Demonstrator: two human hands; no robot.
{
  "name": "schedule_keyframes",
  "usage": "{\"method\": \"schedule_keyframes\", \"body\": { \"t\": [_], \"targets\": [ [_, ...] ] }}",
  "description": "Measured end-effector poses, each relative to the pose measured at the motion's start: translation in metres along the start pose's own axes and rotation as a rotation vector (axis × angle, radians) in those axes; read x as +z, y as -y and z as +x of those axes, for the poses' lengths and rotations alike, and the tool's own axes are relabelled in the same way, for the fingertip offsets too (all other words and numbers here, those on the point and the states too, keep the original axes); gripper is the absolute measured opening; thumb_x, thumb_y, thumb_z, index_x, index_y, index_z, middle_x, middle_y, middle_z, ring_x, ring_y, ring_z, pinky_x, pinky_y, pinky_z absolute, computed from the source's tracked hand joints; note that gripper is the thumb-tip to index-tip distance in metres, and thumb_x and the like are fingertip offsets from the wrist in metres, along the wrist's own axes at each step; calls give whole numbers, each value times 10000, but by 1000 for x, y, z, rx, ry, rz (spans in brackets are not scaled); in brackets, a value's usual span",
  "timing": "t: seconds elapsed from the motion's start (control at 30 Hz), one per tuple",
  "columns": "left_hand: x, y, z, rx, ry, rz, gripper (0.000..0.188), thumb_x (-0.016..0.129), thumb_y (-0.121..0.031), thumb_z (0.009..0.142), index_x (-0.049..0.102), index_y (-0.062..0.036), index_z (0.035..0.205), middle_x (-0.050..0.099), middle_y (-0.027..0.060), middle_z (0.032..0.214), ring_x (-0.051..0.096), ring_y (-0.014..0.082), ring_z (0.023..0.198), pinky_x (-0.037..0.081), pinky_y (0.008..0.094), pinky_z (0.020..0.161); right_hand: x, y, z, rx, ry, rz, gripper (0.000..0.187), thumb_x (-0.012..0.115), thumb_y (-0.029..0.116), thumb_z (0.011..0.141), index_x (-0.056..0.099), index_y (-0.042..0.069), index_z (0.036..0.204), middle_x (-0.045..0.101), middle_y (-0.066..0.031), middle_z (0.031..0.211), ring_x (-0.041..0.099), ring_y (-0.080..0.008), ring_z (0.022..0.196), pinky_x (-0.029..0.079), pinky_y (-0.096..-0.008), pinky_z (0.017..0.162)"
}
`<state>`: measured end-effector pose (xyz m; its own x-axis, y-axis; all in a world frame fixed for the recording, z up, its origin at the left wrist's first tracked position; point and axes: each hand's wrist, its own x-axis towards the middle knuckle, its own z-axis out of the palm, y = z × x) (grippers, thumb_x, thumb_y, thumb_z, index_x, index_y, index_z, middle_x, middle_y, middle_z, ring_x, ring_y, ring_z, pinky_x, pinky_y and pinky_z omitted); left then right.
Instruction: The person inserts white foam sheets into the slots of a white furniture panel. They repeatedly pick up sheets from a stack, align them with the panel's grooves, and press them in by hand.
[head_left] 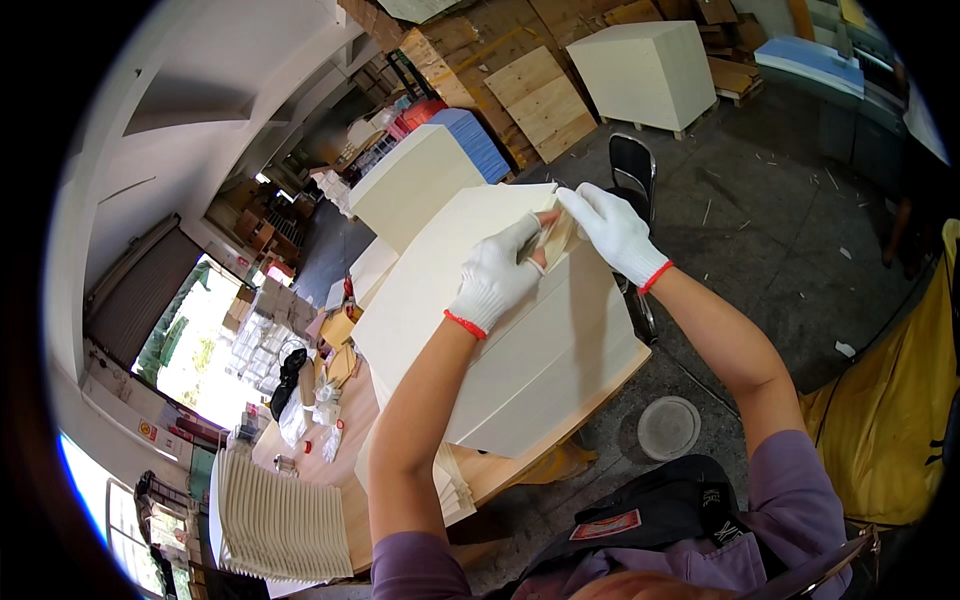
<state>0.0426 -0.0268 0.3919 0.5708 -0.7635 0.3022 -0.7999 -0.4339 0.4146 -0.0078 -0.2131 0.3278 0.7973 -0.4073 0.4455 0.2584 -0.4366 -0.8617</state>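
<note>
A tall stack of cream-coloured sheets [430, 290] rises in front of me on a wooden table. My left hand [500, 265], in a white knit glove with bare thumb and fingertip, is closed at the stack's right edge, where the top layers look slightly lifted. Beside it my right hand [612, 232], in a full white glove with a red cuff, closes its fingers on the far corner of the same edge. A tan strip [563, 238] shows between the hands; whether it is the sheets' edge or a separate piece, I cannot tell.
Fanned cream sheets [285, 520] stand at the table's near left. Bags and small items clutter the wooden tabletop [310, 455]. A black chair [632, 165] stands beyond the stack, a round grey stool [668, 428] to its right. Another pale stack [645, 75] sits on a pallet farther back.
</note>
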Motion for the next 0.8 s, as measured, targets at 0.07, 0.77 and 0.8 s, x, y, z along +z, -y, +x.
{"method": "schedule_keyframes", "body": {
  "t": [0.07,0.77,0.8],
  "targets": [
    [3,10,2,30,-52,-79,488,548,-24,903,545,-130,1379,706,155,1121,689,227,986,522,343,892,0,2,0,5,2,33,487,500,509,994,581,41,887,579,-149,744,585,-315,712,446,-394,684],
    [9,0,3,-104,-47,11,377,612,-259,962,587,-165,1326,700,167,1173,680,310,1013,520,388,885,-11,-11,-3,-111,-4,-22,511,497,541,984,614,51,897,630,-116,761,628,-277,732,448,-399,672],
    [9,-3,0,-96,-78,6,355,600,-229,971,595,-151,1317,701,175,1178,683,273,991,519,367,874,-19,-5,-6,-50,7,-184,523,483,552,987,616,54,899,640,-126,769,638,-299,749,453,-411,675]
  ]
}}
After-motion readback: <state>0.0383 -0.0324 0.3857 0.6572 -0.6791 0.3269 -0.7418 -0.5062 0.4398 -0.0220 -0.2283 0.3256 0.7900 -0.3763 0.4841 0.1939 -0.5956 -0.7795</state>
